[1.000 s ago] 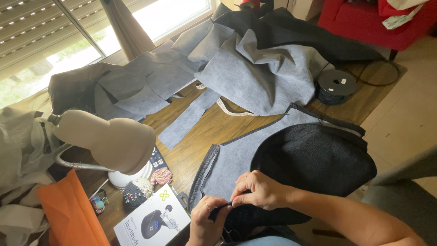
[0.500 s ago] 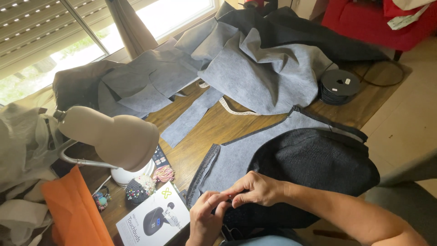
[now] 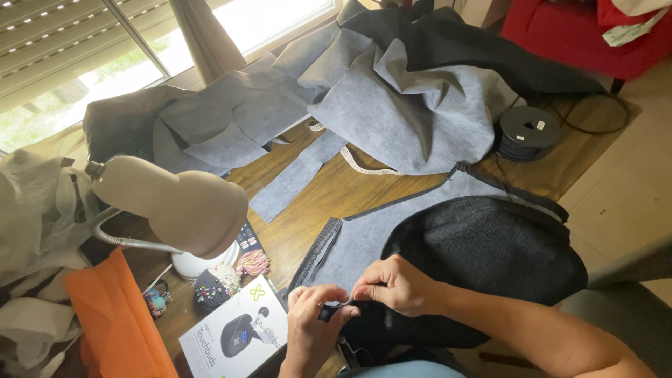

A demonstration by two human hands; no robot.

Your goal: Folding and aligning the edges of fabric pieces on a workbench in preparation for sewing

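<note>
My left hand and my right hand meet at the near edge of the table, fingertips pinched together over a small dark object that I cannot identify. They work at the edge of a grey fabric piece with a dark stitched border. A black knitted fabric lies over it on the right, partly under my right forearm. Whether a thread or needle is held is too small to tell.
A beige desk lamp stands at the left over a pincushion and a white earbud box. Orange cloth lies at the lower left. Grey fabric pieces, a measuring tape and a black cord spool lie farther back.
My hands stayed pinched together at the fabric edge, with the fingers shifting slightly. The camera view drifted a little; nothing else on the table moved.
</note>
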